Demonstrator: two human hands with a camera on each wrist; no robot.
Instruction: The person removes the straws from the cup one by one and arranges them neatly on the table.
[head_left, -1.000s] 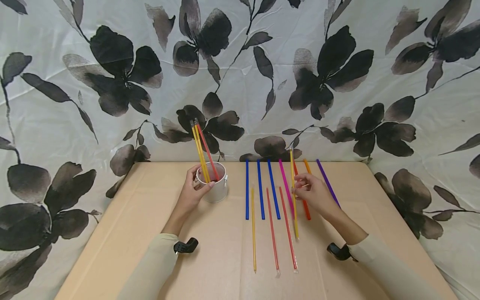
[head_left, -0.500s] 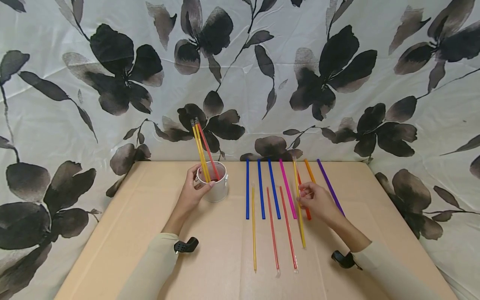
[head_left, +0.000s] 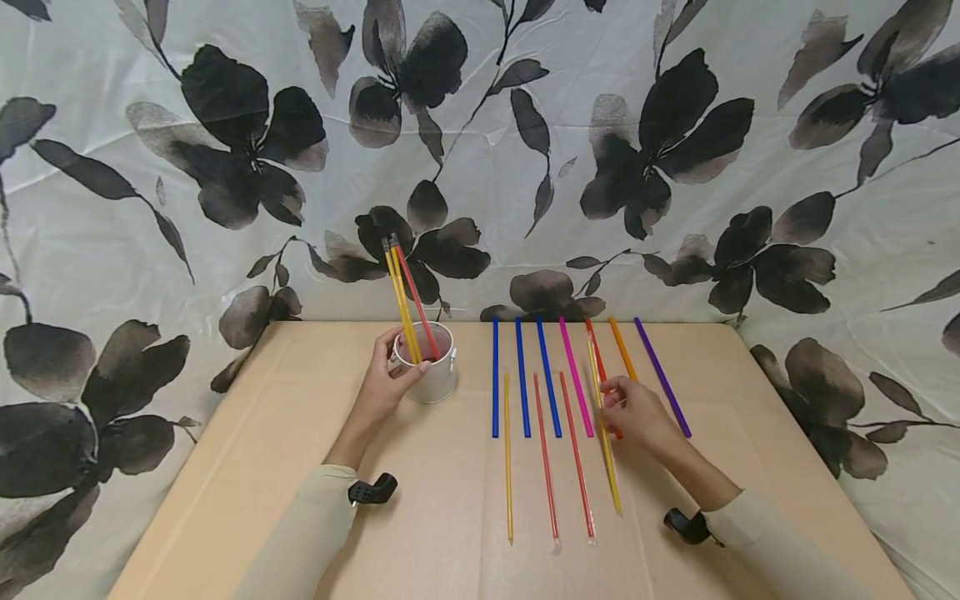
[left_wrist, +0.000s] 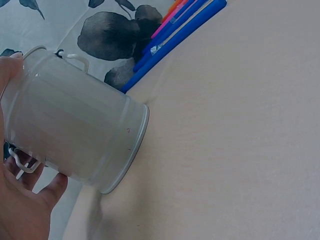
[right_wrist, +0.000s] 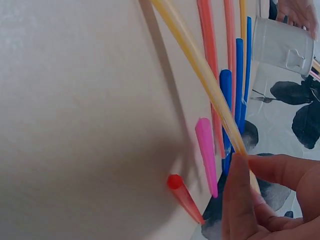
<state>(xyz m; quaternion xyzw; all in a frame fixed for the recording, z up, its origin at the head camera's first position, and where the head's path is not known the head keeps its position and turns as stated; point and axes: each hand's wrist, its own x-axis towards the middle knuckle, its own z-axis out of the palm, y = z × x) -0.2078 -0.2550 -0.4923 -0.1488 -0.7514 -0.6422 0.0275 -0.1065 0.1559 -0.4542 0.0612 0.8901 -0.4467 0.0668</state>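
Note:
On the left of the head view, my left hand (head_left: 381, 387) grips the side of a small white pail (head_left: 438, 387), thumb near its rim. Two yellow pencils (head_left: 398, 287) and a red pencil (head_left: 417, 302) lean out of it, erasers up. My right hand (head_left: 636, 412) pinches a slim yellow pencil (head_left: 609, 467) between thumb and fingers. In the right wrist view this pencil (right_wrist: 204, 75) slants over the table, its shadow beside it. It overlaps the short red straw (head_left: 598, 354) in the head view. A magenta straw (head_left: 576, 379) lies just left of it.
Blue straws (head_left: 495, 379) stand in a row at the back of the table (head_left: 247, 467). An orange straw (head_left: 621, 346) and a purple straw (head_left: 663, 377) lie to the right. Nearer are a yellow pencil (head_left: 508, 458) and two red sticks (head_left: 546, 458). A floral cloth (head_left: 480, 167) hangs behind.
My right hand has moved toward me and slightly right, bringing the yellow pencil down with it and tilting it more. The left hand and pail have stayed in place.

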